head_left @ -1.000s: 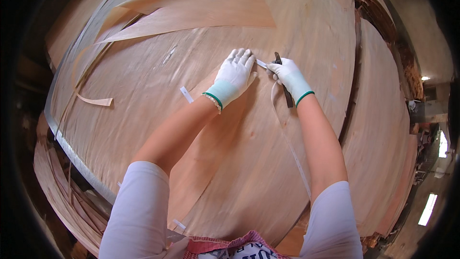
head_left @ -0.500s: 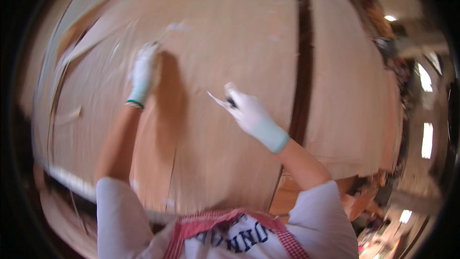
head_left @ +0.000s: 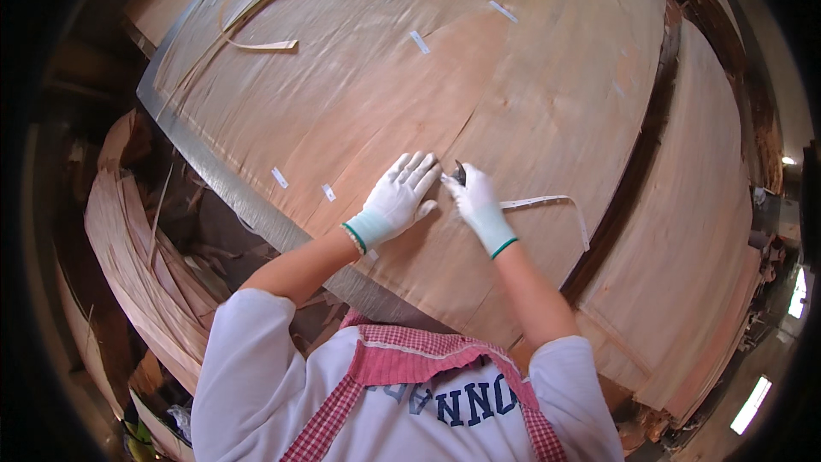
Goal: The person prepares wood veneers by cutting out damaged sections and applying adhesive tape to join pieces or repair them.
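Both gloved hands have come back together at mid-sheet after half a second apart. Head view: the left hand [head_left: 398,201] lies flat, fingers spread, on the veneer sheet [head_left: 530,94], pinning it. At its 3 o'clock the right hand [head_left: 475,203] pinches a small dark tool [head_left: 461,173], white tape strip [head_left: 547,202] trailing toward 3 o'clock. Small tape patches [head_left: 419,42] dot the sheet toward 12.

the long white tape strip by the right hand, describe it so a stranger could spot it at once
Start at the big pale wood veneer sheet filling the table. Find the white-gloved right hand near its lower edge; the long white tape strip trails rightward from it, then bends down. The other white tape pieces are short, separate tabs.
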Demonstrator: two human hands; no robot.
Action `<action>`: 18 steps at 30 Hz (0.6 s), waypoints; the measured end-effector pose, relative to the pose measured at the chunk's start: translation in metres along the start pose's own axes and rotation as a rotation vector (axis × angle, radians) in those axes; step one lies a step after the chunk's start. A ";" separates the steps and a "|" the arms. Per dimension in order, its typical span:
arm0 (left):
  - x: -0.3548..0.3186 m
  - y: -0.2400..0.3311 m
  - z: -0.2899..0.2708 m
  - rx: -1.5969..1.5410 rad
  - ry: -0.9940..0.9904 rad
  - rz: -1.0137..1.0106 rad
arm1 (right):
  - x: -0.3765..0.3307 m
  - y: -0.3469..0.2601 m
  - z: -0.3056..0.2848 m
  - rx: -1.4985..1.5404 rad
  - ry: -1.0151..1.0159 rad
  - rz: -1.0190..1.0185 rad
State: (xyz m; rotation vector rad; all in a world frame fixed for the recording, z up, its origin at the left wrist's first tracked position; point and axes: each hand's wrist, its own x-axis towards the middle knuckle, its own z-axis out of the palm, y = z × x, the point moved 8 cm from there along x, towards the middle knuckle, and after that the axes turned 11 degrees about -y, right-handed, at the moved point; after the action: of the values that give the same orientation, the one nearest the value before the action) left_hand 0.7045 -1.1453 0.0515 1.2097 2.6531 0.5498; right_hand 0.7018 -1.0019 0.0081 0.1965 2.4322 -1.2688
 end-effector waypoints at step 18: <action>0.046 -0.028 -0.009 -0.059 0.151 -0.076 | 0.087 -0.056 -0.086 -0.266 -0.076 0.047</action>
State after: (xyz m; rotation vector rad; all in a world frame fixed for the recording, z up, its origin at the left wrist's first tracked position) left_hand 0.6517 -1.1299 0.0483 1.0858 2.7714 0.7274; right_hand 0.5826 -0.9691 0.0597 0.1275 2.4836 -0.9042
